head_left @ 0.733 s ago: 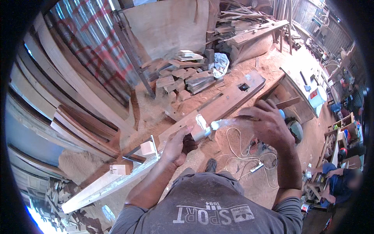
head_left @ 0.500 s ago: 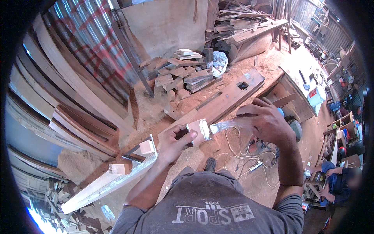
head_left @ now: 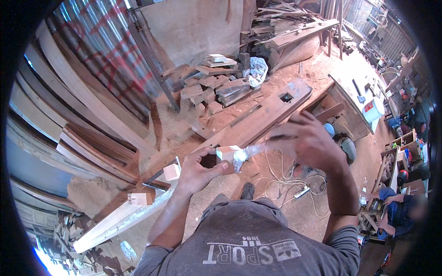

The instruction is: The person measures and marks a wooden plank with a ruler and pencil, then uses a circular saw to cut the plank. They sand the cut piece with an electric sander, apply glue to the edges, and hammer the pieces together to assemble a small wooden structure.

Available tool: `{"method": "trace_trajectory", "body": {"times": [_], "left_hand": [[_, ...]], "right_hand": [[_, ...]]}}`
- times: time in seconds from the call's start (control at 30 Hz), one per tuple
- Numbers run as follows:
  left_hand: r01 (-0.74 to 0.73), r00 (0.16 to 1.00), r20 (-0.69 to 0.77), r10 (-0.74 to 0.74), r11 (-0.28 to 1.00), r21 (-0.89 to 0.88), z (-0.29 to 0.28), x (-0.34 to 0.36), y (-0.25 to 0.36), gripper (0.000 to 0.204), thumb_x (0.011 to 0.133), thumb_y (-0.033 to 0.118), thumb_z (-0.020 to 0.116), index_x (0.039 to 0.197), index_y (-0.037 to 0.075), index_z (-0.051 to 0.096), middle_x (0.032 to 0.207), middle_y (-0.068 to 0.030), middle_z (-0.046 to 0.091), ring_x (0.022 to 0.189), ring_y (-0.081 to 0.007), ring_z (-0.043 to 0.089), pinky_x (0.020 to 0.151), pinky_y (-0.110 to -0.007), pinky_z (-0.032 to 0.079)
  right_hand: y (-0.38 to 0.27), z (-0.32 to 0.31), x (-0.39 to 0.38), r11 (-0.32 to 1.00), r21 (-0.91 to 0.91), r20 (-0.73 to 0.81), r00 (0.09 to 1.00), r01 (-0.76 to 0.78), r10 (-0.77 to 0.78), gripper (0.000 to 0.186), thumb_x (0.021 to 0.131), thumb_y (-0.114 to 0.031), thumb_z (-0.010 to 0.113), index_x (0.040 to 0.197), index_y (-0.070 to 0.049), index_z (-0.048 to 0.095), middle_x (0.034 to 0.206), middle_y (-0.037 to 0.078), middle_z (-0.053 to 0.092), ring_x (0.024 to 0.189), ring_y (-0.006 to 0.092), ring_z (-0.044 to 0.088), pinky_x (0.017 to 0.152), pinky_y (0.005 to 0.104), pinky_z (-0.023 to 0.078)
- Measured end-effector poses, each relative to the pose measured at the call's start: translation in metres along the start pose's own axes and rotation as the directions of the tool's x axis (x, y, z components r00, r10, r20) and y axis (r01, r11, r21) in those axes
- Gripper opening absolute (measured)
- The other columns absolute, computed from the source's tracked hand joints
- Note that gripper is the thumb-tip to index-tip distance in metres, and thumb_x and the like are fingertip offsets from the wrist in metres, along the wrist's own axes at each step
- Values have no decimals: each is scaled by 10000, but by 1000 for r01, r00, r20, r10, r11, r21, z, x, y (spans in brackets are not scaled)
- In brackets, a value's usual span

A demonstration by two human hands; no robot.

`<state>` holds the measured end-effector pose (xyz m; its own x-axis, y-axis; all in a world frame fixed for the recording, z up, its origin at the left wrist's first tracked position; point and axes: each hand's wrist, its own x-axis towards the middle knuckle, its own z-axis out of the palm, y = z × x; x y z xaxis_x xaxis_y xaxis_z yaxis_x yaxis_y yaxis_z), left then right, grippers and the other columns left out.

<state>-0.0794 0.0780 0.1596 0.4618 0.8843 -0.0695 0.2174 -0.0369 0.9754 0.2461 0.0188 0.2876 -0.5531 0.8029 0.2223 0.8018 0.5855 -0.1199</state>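
My left hand is closed round a small pale wooden block, thumb along its near side. The block's right end carries a shiny whitish smear or film. My right hand, blurred by motion, is to the right of the block. Between its fingers and the block's end stretches a pale, translucent thing, too smeared to name. It appears to be in the right hand's fingers.
Beyond my hands lies a long timber with a square hole. A long pale beam lies left. Scrap wood is piled ahead. A workbench with a white bucket stands right, above a cable. Another person sits far right.
The wooden block has turned in my left hand and shifted slightly left and down. My right hand has moved a little down and blurred; the pale thing is still at the block's end.
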Motion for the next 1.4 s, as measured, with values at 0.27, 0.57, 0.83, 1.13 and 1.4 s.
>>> {"method": "trace_trajectory", "body": {"times": [0.27, 0.57, 0.83, 1.13, 1.4], "left_hand": [[-393, 913, 41, 407, 845, 361, -16, -2, 9, 545, 722, 108, 933, 1233, 55, 751, 1118, -111, 753, 1034, -241, 749, 930, -381, 602], [-586, 786, 155, 599, 640, 497, -16, 2, 4, 655, 641, 42, 928, 1268, 118, 752, 1256, -113, 695, 1196, -332, 686, 984, -447, 582], [-724, 616, 230, 754, 426, 542, -19, -5, -13, 582, 683, 103, 920, 1246, 145, 778, 1232, -124, 680, 1219, -347, 681, 1010, -479, 593], [-830, 465, 351, 813, 263, 493, -16, -3, -6, 353, 810, 119, 809, 1163, 120, 799, 1216, -86, 686, 1227, -329, 688, 1102, -466, 595], [-697, 695, 324, 642, 490, 524, -33, 0, -16, 427, 790, 135, 853, 1208, 108, 770, 1229, -117, 707, 1211, -333, 695, 1043, -449, 590]], "right_hand": [[16, 18, -10, 989, 103, 31, 994, -109, 106, 471, 763, -123, 756, 1222, -217, 793, 1335, 15, 727, 1306, 285, 621, 1180, 479, 421], [7, 16, -1, 1000, 21, -52, 998, -20, 21, 476, 783, -97, 710, 1231, -243, 779, 1331, -26, 725, 1307, 254, 611, 1164, 452, 424], [20, 22, -8, 988, 51, 19, 989, -147, 146, 428, 801, -161, 755, 1222, -230, 791, 1336, -20, 729, 1322, 262, 627, 1211, 499, 395], [27, 39, 10, 954, 299, 72, 997, -19, -3, 357, 898, -155, 735, 1251, -185, 781, 1244, 54, 751, 1271, 301, 643, 1172, 485, 424], [19, 60, 1, 911, 385, 128, 986, -145, 103, 251, 973, -207, 731, 1208, -150, 799, 1218, 95, 752, 1170, 319, 680, 1034, 453, 526]]}}
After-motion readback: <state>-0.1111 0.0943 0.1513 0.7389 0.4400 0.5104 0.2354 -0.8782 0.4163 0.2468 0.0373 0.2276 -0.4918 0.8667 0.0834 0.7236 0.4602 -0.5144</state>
